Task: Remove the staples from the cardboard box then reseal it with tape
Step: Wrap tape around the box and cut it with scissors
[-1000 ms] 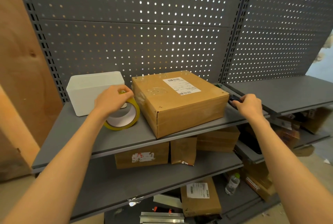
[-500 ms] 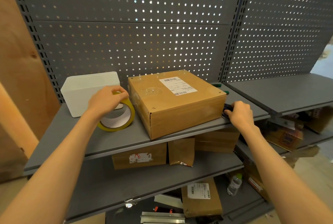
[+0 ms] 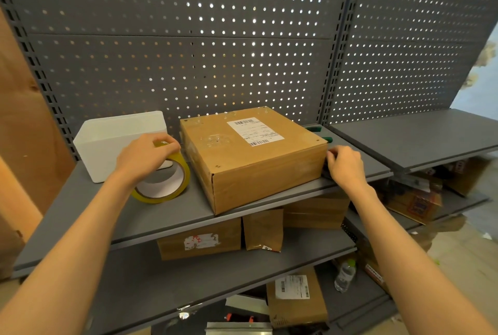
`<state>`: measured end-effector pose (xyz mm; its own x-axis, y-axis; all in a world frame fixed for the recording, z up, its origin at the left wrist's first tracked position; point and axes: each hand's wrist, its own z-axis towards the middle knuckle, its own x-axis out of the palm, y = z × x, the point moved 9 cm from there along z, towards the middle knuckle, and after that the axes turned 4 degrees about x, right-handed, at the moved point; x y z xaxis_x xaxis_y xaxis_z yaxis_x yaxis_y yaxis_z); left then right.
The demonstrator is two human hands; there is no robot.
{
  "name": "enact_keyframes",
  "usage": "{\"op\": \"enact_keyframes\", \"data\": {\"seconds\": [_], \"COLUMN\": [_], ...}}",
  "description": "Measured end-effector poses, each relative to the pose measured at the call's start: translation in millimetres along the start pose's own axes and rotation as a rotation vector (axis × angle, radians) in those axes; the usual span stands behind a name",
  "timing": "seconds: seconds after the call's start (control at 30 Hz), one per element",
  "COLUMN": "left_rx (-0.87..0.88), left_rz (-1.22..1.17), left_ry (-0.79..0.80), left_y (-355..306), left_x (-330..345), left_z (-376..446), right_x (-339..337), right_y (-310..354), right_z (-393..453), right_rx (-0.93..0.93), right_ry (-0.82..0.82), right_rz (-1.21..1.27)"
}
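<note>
The grey shelf (image 3: 167,216) carried everything, backed by the perforated panel (image 3: 188,65). The cardboard box (image 3: 256,162) sat closed at its middle, in the same spot as half a second before. Its white shipping label (image 3: 254,132) showed barcodes; the print was too small to read. A white bin (image 3: 107,143) stood to the box's left. The tape roll (image 3: 164,181) leaned on edge between bin and box, where it had been. Your left hand (image 3: 145,158) stayed on the roll, grip pinching its upper rim. Your right hand (image 3: 345,166) had slid leftward along the shelf to the box's right side, fingers curled over a small dark object; I could not tell how firmly. Two green handles (image 3: 320,133) lay behind it.
</note>
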<state>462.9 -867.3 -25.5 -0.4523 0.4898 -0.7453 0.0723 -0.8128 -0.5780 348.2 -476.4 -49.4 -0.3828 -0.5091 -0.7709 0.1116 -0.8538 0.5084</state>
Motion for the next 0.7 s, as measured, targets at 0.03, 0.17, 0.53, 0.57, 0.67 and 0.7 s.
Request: {"op": "enact_keyframes", "data": {"seconds": [0.03,0.17,0.53,0.57,0.67,0.7], "left_rx": [-0.002,-0.002,-0.003,-0.003,-0.001,0.001], "left_rz": [0.001,-0.002,-0.011,-0.008,0.007,0.009], "left_ry": [-0.001,-0.002,-0.006,-0.008,-0.012,-0.012], "left_y": [-0.6,-1.3,-3.8,-4.8,-5.8,-5.7], "left_x": [-0.3,-0.3,-1.4,-1.9,-2.8,-2.9], "left_z": [-0.2,-0.5,-2.7,-3.2,-4.4,-4.5], "right_x": [-5.2,-30.6,16.9,24.4,50.0,58.4], "right_y": [2.2,24.2,223.4,233.6,243.6,241.1], "right_z": [2.0,5.8,-83.7,-90.6,-101.0,-103.0], "right_rx": [0.009,0.040,-0.578,-0.621,-0.656,-0.656], "right_ry": [-0.023,-0.122,0.451,0.483,0.587,0.611], "right_rz": [0.080,0.293,0.234,0.200,0.053,-0.019]}}
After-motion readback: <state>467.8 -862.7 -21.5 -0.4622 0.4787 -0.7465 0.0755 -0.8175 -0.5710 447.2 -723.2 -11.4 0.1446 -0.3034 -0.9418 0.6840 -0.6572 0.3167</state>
